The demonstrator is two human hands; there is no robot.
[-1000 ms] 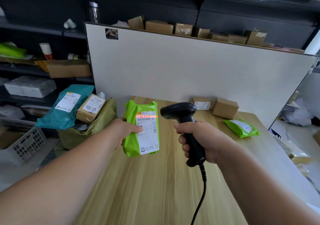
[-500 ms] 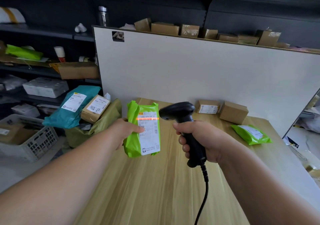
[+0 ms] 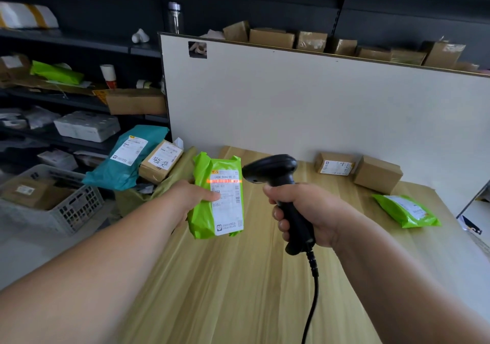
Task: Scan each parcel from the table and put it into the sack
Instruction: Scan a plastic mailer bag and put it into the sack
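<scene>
Both hands reach out over the wooden table: the left hand grips a green mailer parcel upright by its left edge, thumb pressed on the white shipping label, while the right hand is wrapped around the handle of a black barcode scanner. Held just right of the parcel, the scanner casts an orange line across the label's barcode, and the olive sack sits left of the table, behind the left hand.
</scene>
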